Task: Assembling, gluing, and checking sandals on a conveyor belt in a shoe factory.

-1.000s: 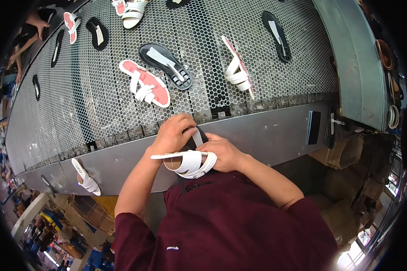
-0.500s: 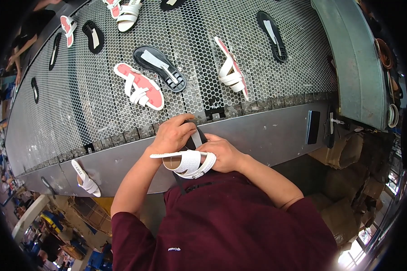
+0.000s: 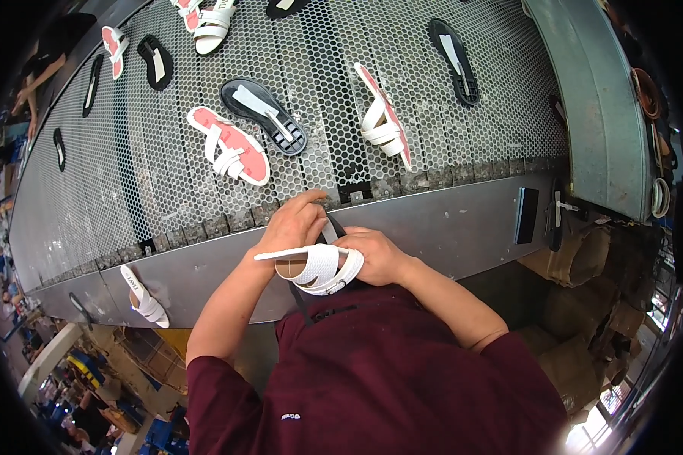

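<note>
In front of my waist my right hand is closed around a white strappy sandal, turned on its side with a woven strap and a buckle strap showing. Just beyond the sandal, a black shoe sole with a pale strip is partly visible between my hands. My left hand has its fingers bent against the sole's left edge; its thumb side is partly hidden. The sandal and the sole are close together, but my fingers hide whether they touch.
A perforated metal conveyor carries white sandals with pink undersides and black soles. On its steel ledge lie another white sandal at left and a phone-like dark slab at right. A green metal housing borders the right.
The sandal in my right hand has tilted and risen slightly, and less of the black sole shows between my hands. Shoes on the conveyor appear shifted slightly left.
</note>
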A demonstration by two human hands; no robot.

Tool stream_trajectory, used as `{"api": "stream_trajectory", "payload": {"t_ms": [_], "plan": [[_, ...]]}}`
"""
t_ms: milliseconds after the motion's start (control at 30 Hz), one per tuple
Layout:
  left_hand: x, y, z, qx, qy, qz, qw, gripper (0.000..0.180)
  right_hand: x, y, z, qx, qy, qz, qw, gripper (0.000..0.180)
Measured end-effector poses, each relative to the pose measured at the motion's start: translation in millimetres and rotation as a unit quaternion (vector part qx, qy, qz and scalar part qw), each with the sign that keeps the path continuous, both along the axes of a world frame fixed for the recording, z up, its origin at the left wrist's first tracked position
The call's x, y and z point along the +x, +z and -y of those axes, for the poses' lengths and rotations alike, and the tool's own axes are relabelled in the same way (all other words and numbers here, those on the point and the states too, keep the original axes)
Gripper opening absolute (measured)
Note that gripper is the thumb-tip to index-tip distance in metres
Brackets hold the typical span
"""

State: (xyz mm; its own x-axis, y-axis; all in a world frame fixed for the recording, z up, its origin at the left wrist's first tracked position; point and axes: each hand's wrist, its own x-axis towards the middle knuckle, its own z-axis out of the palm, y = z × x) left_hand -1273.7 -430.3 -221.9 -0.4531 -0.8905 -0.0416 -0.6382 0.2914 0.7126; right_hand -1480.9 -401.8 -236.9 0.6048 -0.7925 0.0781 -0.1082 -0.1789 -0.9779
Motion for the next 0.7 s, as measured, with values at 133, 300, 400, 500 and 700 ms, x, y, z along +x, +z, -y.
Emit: {"api": "stream_trajectory", "payload": {"t_ms": [133, 300, 400, 500, 700], "plan": [[-3, -3, 3, 0.002, -0.01, 0.001, 1.0, 0.013, -7, 0, 3, 0.015, -0.005, 0.009, 1.0, 0.017], [1, -10, 2, -0.073, -0.049, -0.019, 0.996, 0.017, -13, 2, 6, 0.143, -0.002, 0.061, 0.988, 0.017], [1, -8, -5, -0.023, -0.03, -0.037, 0.999, 0.025, -17, 6, 9, 0.243, 0.032, 0.004, 0.97, 0.016], [-11, -1, -3, 0.057, 0.003, -0.151, 0.987, 0.024, -35, -14, 8, 0.274, 0.045, -0.036, 0.96, 0.016], [-28, -6, -32, -0.055, 0.035, 0.056, 0.996, 0.06, -43, 12, 10, 0.507, -0.097, 0.064, 0.854, 0.019]]}}
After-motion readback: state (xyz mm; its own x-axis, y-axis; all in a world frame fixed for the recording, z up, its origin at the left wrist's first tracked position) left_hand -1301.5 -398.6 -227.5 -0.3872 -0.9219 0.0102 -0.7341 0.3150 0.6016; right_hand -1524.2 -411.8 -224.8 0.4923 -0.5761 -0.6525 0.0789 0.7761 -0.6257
